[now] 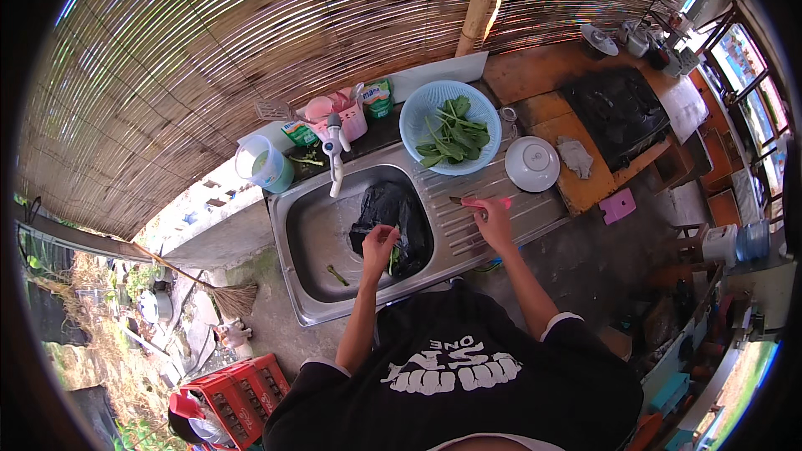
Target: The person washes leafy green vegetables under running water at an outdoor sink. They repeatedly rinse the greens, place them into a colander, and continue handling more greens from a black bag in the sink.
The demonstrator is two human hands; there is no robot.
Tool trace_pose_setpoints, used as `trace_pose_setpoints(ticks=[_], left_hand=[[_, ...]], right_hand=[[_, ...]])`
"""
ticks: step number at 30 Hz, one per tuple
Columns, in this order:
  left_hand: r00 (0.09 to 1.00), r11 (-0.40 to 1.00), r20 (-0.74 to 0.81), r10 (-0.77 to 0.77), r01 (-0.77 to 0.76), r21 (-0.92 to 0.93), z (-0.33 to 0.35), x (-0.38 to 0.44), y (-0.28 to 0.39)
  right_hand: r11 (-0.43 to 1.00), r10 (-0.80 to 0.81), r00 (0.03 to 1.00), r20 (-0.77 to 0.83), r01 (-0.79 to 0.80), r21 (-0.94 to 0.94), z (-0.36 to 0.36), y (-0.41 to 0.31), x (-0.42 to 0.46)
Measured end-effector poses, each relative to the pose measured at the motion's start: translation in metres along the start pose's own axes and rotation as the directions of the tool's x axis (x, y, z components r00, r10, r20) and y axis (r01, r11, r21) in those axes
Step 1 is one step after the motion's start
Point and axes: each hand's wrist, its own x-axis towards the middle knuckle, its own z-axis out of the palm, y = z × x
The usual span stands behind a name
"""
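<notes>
My left hand [378,249] is above the sink basin, its fingers pinching a green leafy stem [394,258]. Beneath it a black plastic bag [407,213] lies in the stainless steel sink [313,244], with a short piece of stem [337,275] to its left. Over the ribbed drainboard [454,225], my right hand [495,222] grips a knife with a pink handle [479,202], its short blade pointing left. Green leaves with stems [457,134] rest in a light blue plastic colander [416,109] behind the drainboard. An upturned white bowl [532,164] sits to the right of the colander.
Behind the basin stands a faucet [336,150], beside a pink utensil basket [351,122] and a translucent plastic pitcher [266,166]. A grey cloth [575,158] lies right of the bowl, near a black-covered stove-like object [617,113]. A pink stool [618,205] stands on the floor.
</notes>
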Motion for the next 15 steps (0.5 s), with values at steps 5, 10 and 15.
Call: trace_pose_setpoints(ticks=[5, 10, 15], left_hand=[[0.995, 0.962, -0.060, 0.083, -0.064, 0.266, 0.073, 0.039, 0.006], [0.976, 0.930, -0.189, 0.106, -0.030, 0.366, 0.126, 0.078, -0.032], [0.915, 0.811, -0.387, 0.114, 0.139, 0.569, 0.163, 0.061, -0.021]], right_hand=[[0.987, -0.157, 0.978, 0.138, 0.148, 0.070, 0.008, 0.029, 0.025], [0.971, -0.236, 0.930, 0.284, 0.240, 0.021, 0.011, 0.044, 0.043], [0.916, -0.369, 0.876, 0.311, 0.400, -0.039, -0.001, 0.050, 0.049]])
